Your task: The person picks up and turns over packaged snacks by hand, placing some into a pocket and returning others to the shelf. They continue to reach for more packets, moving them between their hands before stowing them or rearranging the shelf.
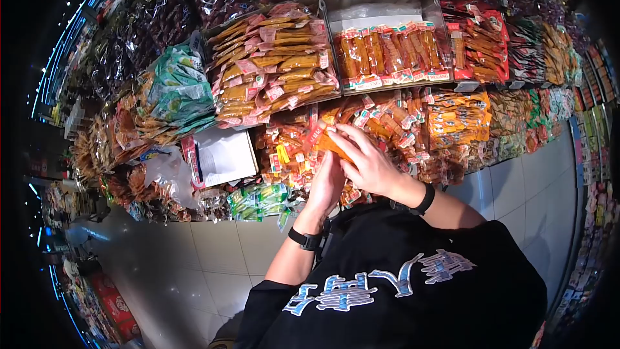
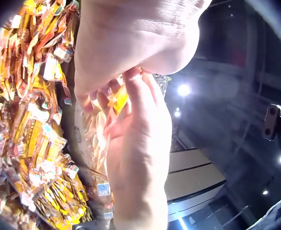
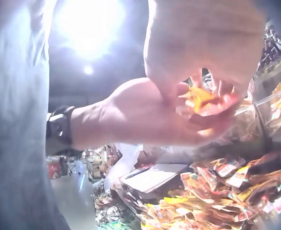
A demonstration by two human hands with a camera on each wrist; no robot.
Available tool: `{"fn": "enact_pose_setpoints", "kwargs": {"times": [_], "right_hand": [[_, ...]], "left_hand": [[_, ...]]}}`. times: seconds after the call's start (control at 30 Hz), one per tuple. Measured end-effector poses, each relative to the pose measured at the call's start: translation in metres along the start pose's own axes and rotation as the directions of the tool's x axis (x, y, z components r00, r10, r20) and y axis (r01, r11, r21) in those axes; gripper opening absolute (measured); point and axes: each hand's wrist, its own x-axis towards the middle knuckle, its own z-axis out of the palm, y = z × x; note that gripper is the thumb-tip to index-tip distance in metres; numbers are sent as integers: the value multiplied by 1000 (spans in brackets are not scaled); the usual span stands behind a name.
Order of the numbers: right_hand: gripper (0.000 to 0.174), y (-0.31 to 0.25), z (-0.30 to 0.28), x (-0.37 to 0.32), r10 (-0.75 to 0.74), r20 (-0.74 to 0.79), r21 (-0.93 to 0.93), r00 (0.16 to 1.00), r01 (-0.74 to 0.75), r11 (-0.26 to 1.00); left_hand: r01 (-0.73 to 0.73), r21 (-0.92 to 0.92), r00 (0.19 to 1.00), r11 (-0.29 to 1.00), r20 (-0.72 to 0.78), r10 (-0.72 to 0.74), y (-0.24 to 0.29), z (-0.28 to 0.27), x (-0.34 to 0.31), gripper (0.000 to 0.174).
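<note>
An orange packet is gripped by the left hand and the right hand; at nine o'clock from them, white paper is seen lying.

Interior of a shop selling packaged foods. Sealed packets, massed by kind and colour, lie in tiers, some in an open display box; further stocked shelving stands across a pale tiled floor, and bright lamps shine overhead.
</note>
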Motion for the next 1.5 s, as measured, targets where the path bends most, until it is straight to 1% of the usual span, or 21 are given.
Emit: {"fn": "enact_pose_setpoints", "kwargs": {"times": [0.07,0.1,0.13,0.17,0.23,0.27,0.33,0.4,0.43,0.53,0.57,0.63,0.7,0.8,0.83,0.93,0.97,1.07,1.27,1.4,1.5], "right_hand": [[61,11,-12,2,-20,-2,32,1000,20,999],[62,17,-23,11,-80,-110,-135,991,65,989],[63,28,-40,25,-98,-213,-220,972,50,974],[64,42,-57,40,-90,-323,-313,942,-17,950],[65,75,-96,73,-92,-494,-364,864,-110,925],[66,101,-107,81,25,-507,-334,862,-223,916],[66,154,-110,79,84,-395,-646,915,-341,682],[65,167,-97,69,175,-348,-775,921,-388,499],[59,169,-97,69,102,-364,-774,926,-361,520],[53,167,-96,64,63,-406,-697,912,-354,623],[48,165,-97,63,-20,-421,-711,907,-316,628],[46,158,-100,65,-32,-420,-684,907,-294,667],[42,160,-98,63,-24,-431,-650,902,-292,701],[42,162,-96,62,79,-458,-617,886,-380,689],[40,164,-94,61,26,-486,-654,873,-383,653],[39,166,-93,61,180,-495,-557,850,-469,685],[37,166,-93,62,150,-506,-573,849,-461,678],[37,164,-95,62,231,-488,-545,842,-501,672],[40,162,-92,59,166,-542,-506,824,-478,718],[40,163,-91,58,89,-577,-531,812,-455,715],[39,162,-93,58,85,-557,-545,826,-441,713]], "left_hand": [[-32,127,998,991,61,24,-2,2,-1,59],[-39,209,998,977,55,28,2,8,-4,66],[-42,281,993,959,121,8,10,14,-3,71],[-19,304,993,952,113,-16,11,13,-4,71],[15,313,995,950,92,-47,7,10,-8,69],[27,314,996,949,72,-52,5,7,-10,66],[73,349,994,934,49,-95,6,3,-15,61],[104,350,991,931,37,-125,8,-4,-19,57],[101,346,993,933,21,-115,8,-6,-23,56],[129,329,991,935,-76,-110,14,-5,-31,50],[126,323,992,938,-72,-108,12,-10,-33,49],[129,318,991,939,-79,-109,13,-15,-35,48],[144,309,988,940,-103,-118,13,-16,-38,48],[138,331,987,934,-120,-104,10,-17,-37,44],[139,336,987,932,-127,-102,9,-17,-38,42],[150,328,987,933,-104,-122,5,-16,-38,40],[152,332,986,931,-111,-121,5,-12,-38,39],[181,337,983,924,-97,-157,3,-12,-37,39],[229,333,973,915,-116,-201,4,-9,-41,37],[188,350,981,917,-114,-158,3,-5,-45,37],[147,353,986,924,-129,-108,2,-3,-50,37]]}}
